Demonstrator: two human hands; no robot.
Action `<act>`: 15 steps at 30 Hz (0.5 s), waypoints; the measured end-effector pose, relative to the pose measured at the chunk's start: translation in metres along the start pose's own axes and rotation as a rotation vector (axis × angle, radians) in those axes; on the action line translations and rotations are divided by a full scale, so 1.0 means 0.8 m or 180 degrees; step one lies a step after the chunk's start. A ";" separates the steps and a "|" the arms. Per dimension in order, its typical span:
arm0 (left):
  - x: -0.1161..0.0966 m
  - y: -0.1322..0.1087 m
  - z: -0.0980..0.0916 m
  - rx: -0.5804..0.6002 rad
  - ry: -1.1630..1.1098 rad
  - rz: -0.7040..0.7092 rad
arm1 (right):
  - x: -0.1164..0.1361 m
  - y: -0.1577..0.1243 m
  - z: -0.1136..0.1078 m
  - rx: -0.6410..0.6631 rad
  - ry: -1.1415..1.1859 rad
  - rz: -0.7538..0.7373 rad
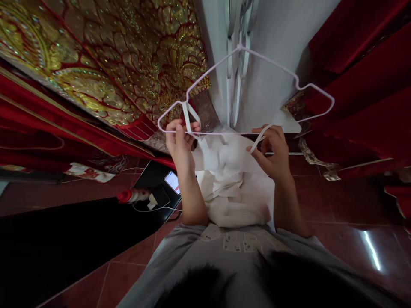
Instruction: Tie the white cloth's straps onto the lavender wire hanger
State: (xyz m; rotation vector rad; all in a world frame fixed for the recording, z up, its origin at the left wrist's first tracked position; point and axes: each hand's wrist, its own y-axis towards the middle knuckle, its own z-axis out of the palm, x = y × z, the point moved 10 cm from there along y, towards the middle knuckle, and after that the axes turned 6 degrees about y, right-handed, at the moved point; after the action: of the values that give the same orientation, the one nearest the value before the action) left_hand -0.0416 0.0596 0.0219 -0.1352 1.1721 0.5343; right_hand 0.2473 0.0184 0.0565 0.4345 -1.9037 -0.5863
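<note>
A thin pale-pink clothes hanger hangs in front of me. One white strap is looped over its left shoulder notch. My left hand is closed at the hanger's lower left bar, with the thumb in front and fingers around the strap's lower end. A white garment spreads below the bar toward my body, in several loose folds. My right hand is closed on a second white strap, which arches between thumb and fingers below the hanger's right half, off its notch.
A gold sequinned red costume hangs at left, dark red cloth at right. White metal bars stand behind the hanger. On a black surface at lower left lie a lit phone, a cable and a red-capped bottle.
</note>
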 end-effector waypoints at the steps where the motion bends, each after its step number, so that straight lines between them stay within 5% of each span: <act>1: 0.001 -0.005 0.003 0.0004 0.0040 -0.0039 | 0.003 0.000 -0.001 -0.0105 -0.0032 -0.0040; 5: -0.002 -0.007 0.005 -0.0018 0.0150 -0.0139 | -0.006 0.002 -0.033 -0.0912 0.0039 -0.0195; 9: -0.007 0.000 0.002 0.0044 0.0147 0.0012 | -0.055 -0.013 -0.144 -0.2737 0.0169 -0.0558; 10: -0.005 0.001 0.001 0.0053 0.0156 0.0011 | -0.063 -0.011 -0.165 -0.2897 0.0119 -0.0722; 12: 0.003 0.003 0.000 0.0078 0.0219 -0.0082 | -0.066 0.007 -0.190 -0.2709 0.0031 -0.1003; 15: 0.016 0.006 0.001 0.0164 0.0270 -0.0234 | -0.062 0.054 -0.183 -0.1779 0.0013 -0.0460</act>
State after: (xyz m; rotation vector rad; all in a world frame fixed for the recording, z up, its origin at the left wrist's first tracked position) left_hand -0.0392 0.0682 0.0117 -0.1573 1.2579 0.4365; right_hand 0.3997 0.0512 0.0928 0.2068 -1.6212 -1.1691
